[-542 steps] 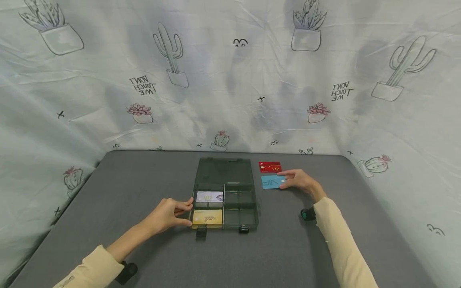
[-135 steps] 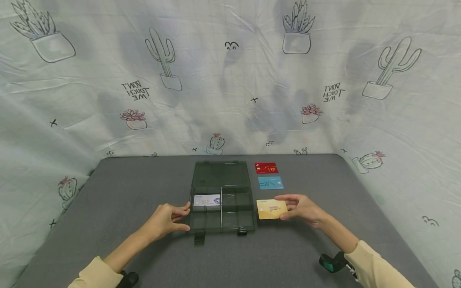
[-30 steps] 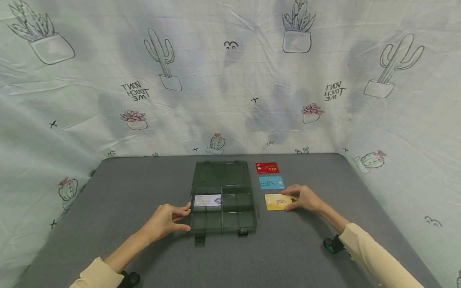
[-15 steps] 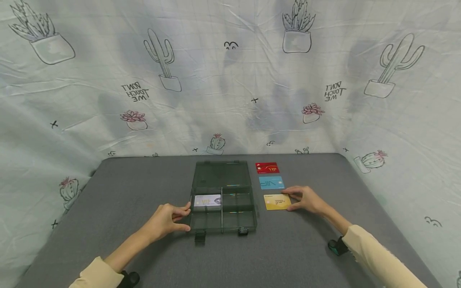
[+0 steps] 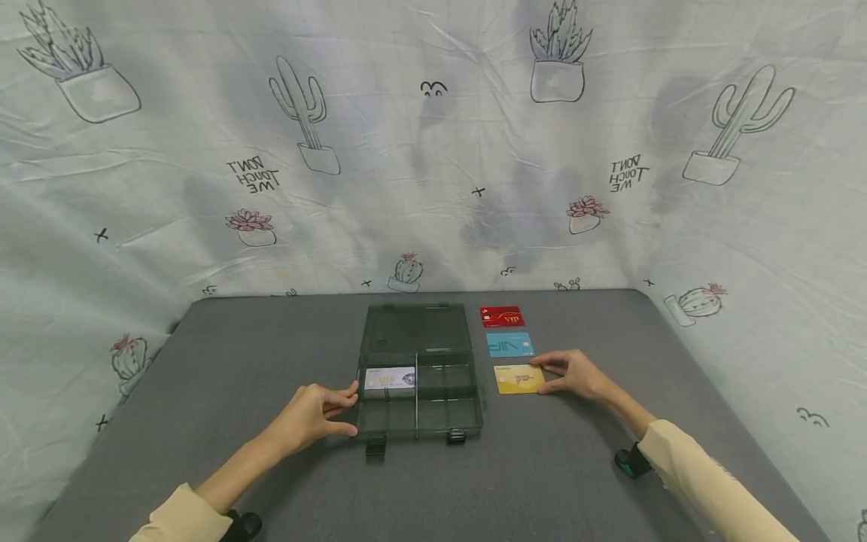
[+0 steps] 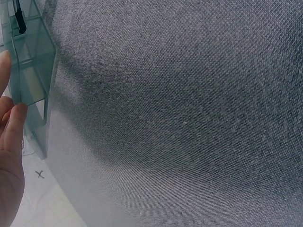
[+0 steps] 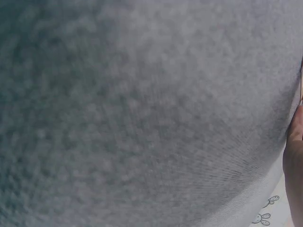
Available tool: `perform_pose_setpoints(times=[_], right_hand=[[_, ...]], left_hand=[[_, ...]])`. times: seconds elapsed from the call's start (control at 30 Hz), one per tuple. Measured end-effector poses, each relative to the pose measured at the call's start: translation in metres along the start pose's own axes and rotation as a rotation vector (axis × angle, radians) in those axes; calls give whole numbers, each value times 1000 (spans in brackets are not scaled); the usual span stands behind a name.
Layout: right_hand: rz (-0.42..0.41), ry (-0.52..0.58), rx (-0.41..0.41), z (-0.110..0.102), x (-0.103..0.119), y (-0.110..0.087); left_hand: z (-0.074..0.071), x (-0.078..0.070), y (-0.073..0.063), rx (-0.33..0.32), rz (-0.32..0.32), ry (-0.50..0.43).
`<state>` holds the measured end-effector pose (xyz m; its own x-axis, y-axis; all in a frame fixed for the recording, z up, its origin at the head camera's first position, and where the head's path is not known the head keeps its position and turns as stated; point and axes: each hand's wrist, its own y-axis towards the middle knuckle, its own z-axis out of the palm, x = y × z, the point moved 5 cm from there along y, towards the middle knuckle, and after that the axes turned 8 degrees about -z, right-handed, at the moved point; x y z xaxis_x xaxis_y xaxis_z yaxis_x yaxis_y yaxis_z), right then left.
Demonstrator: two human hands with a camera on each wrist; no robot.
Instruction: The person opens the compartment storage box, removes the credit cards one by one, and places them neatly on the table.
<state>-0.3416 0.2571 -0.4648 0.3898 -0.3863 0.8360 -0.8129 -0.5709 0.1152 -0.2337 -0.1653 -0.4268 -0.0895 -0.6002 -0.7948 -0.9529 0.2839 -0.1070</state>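
Note:
A translucent dark green box (image 5: 450, 414) lies with its lid (image 5: 416, 328) folded back. In its rear left compartment is a white VIP card (image 5: 390, 378). My left hand (image 5: 313, 414) touches the box's left side, thumb and fingertips spread along the wall; the left wrist view shows fingertips (image 6: 18, 111) against it. Right of the box, a yellow card (image 5: 519, 379) lies on the table, its right corners between the thumb and forefinger of my right hand (image 5: 574, 376). Only a sliver of that hand (image 7: 294, 161) shows in the right wrist view; the card is not discernible there.
A blue VIP card (image 5: 510, 345) and a red VIP card (image 5: 502, 316) lie in a column behind the yellow one. Two latches (image 5: 375, 446) hang at the box's front. Grey cloth covers the table (image 5: 433, 497); a printed curtain (image 5: 379, 211) stands behind it.
Since 18 seconds ago, the yellow card has left the box's front left compartment for the table. In the last second it slid slightly left with my right hand. The left hand stayed put.

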Motion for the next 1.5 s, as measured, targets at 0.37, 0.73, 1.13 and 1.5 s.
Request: perform_pose_setpoints(times=[0.37,0.73,1.13,1.5], right_hand=[[2,12,21,-3,-3,-4],[-16,31,48,-5,-4,-7],[20,222,-154,-14,-2,-14],[22,371,-201,13,39,-6]], left_hand=[[4,0,1,6,5,-21],[5,-1,0,-2,20,-7],[4,2,-1,6,34,-29],[4,4,-3,11,41,-25]])
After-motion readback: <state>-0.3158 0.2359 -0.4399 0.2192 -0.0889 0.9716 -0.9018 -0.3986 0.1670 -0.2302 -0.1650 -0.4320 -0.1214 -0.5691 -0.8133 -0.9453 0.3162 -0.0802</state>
